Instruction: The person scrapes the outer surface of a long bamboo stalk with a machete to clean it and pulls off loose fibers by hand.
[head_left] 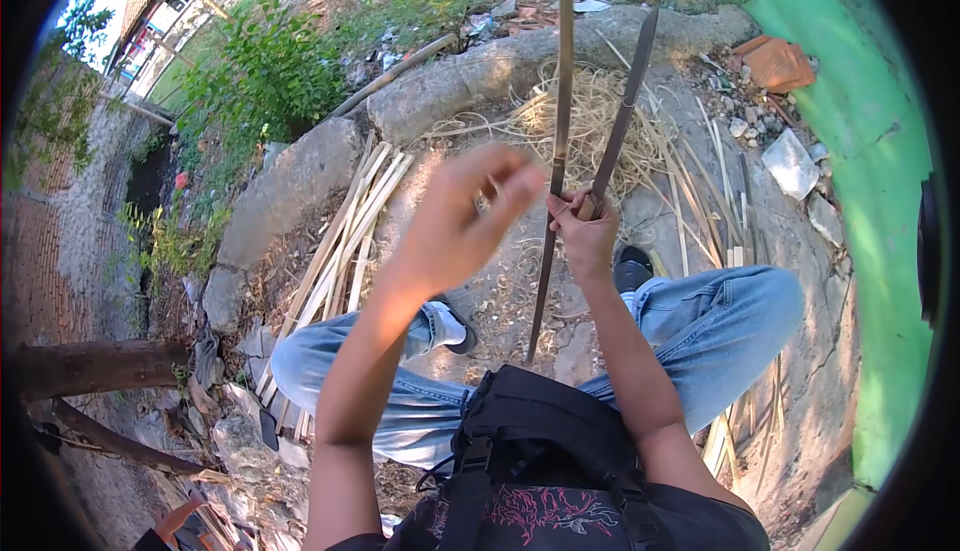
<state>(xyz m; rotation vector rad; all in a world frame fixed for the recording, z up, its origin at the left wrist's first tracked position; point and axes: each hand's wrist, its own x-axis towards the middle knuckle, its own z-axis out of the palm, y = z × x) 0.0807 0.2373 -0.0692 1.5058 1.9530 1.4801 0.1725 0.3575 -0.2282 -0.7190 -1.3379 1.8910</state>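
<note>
My right hand (585,234) is closed round the handle of a long dark-bladed knife (627,101), its blade pointing up and away. The same hand pinches a long, narrow dark bamboo strip (564,61), which stands nearly upright just left of the blade and runs down between my knees. My left hand (465,216) is raised beside the strip, apart from it, with fingers loosely curled and slightly blurred. Nothing shows between its thumb and fingers.
Pale split strips (345,226) lie on the ground at left, others at right (715,196). A heap of thin shavings (600,131) lies ahead, before a low concrete kerb (480,81). A green wall (860,101) bounds the right. Another person's hand (178,518) shows at lower left.
</note>
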